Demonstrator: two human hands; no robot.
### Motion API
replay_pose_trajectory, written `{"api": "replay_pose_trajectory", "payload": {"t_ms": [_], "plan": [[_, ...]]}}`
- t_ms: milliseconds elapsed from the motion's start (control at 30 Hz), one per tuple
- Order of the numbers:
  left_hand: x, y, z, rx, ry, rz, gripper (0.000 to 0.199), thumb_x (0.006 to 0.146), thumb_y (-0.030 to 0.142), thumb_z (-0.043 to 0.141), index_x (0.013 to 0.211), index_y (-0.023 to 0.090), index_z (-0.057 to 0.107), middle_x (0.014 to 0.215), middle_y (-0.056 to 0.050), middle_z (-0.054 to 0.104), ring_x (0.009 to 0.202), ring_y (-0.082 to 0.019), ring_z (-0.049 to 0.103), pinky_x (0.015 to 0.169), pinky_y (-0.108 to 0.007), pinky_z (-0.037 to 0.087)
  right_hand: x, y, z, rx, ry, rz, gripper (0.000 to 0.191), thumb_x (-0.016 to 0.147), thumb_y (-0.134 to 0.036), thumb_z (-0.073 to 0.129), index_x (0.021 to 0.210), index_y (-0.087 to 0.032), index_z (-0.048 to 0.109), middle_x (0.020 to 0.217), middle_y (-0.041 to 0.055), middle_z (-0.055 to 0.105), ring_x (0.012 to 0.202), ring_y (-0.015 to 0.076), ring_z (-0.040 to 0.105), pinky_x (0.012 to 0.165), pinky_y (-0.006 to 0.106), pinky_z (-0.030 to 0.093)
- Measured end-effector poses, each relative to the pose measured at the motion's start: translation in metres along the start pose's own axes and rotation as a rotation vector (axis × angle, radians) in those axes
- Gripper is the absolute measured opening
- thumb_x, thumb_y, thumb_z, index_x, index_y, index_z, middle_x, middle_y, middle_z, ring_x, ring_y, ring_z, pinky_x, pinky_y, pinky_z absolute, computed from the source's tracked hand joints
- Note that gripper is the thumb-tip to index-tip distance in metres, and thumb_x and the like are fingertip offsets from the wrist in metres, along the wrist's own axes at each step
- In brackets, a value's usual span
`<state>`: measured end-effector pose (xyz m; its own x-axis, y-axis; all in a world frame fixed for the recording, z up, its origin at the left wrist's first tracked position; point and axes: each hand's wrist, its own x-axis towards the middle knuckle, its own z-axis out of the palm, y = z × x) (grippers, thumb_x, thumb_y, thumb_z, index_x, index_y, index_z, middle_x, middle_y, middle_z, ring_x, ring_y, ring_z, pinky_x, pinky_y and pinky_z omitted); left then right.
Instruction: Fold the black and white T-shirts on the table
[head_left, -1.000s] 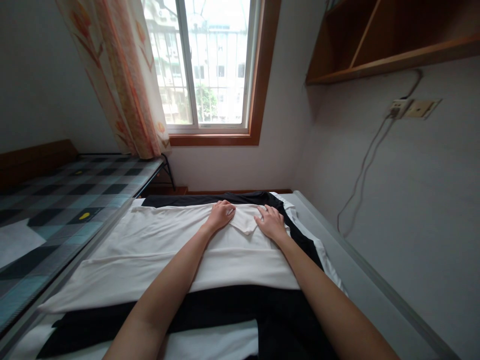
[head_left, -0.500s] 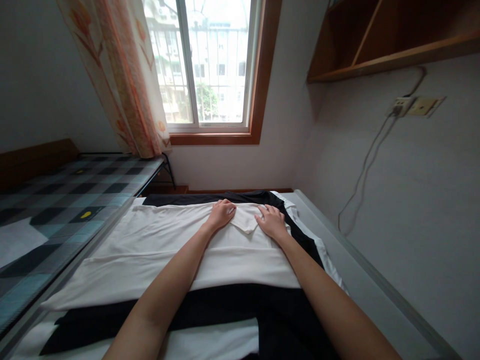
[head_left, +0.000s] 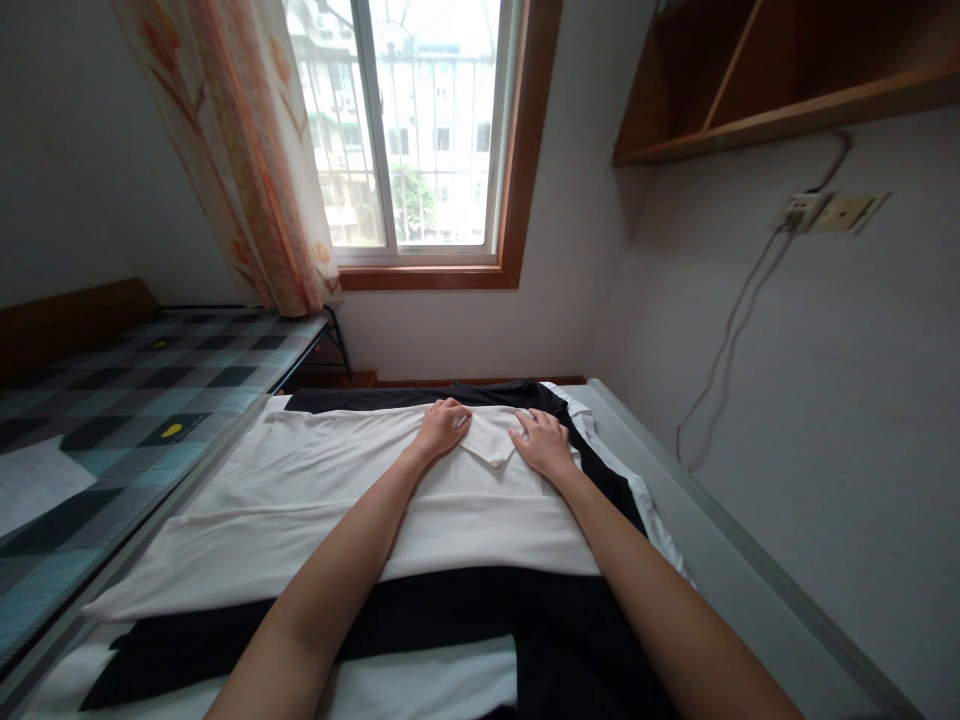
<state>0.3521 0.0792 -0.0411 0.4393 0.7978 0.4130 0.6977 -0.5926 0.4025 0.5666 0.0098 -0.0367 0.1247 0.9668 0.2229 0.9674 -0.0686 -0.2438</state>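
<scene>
A cream-white shirt (head_left: 300, 470) lies spread out, with a pointed collar-like flap (head_left: 491, 440) at its far edge. At the left side of that flap, my left hand (head_left: 442, 428) rests with bent fingers and thumb closed on the cloth. My right hand (head_left: 544, 440) lies on the flap's other side, its fingers apart and pressed onto the fabric. Beneath the shirt is black clothing (head_left: 480, 610), which shows along the near side and the far edge. More white cloth (head_left: 427, 680) shows at the bottom, partly behind my left forearm.
The clothes lie on a pale surface with a raised rim (head_left: 750, 560) along the right wall. To the left is a checked mattress (head_left: 217, 375) with a white paper (head_left: 41, 485) on it. Ahead are a window (head_left: 427, 130) and curtain (head_left: 247, 150); a wooden shelf (head_left: 795, 105) hangs upper right.
</scene>
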Motion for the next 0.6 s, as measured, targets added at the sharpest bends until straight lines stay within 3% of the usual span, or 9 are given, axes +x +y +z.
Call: {"api": "replay_pose_trajectory", "payload": {"t_ms": [600], "plan": [[0.0001,-0.002,0.0033,0.049,0.018,0.017,0.02,0.09,0.031,0.056,0.096,0.026,0.073,0.101,-0.004,0.067,0.094,-0.022,0.057,0.087,-0.036,0.044,-0.0004,-0.0007,-0.0011,-0.033,-0.014,0.005,0.047,0.092,-0.046,0.044,0.136,-0.03,0.055,0.144,0.0081,0.048,0.131,0.0282,0.038,0.103,0.044,0.032]]}}
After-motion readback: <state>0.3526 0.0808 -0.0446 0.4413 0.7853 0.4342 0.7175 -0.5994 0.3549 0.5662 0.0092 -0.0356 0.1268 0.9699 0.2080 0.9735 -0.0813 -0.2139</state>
